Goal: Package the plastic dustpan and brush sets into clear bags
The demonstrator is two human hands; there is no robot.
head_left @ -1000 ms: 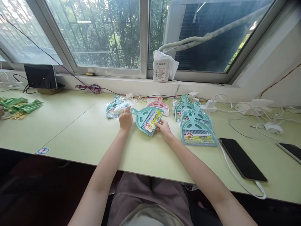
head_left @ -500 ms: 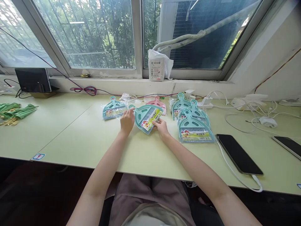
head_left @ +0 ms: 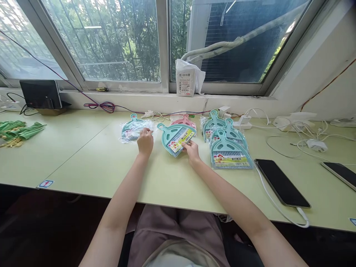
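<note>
The left hand point(head_left: 145, 142) has come off the handle of the held pan point(head_left: 171, 134) and drawn back to the left, and clear film now lies over more of the far-left pan point(head_left: 129, 129). The right hand point(head_left: 191, 151) has stayed at the held pan's lower right corner, thumb and fingers clamped on it beside the printed label. That pan is turquoise, tilted above the table point(head_left: 91, 159), handle up to the left, with a brush across its front.

The left hand's fingers are curled together at the near right side of the far-left pan; whether they pinch its film, I can't tell.

A pink pan point(head_left: 185, 119) lies behind the held one, partly hidden by it. Over on the right, three wrapped turquoise pans point(head_left: 231, 152) overlap in a row running back towards the wall. Just beside them lies a black phone point(head_left: 282, 182) with a white cable plugged in, and a second phone point(head_left: 342, 172) sits at the far right. Green bundles point(head_left: 31, 130) lie at the far left, in front of a tablet point(head_left: 40, 94).
</note>
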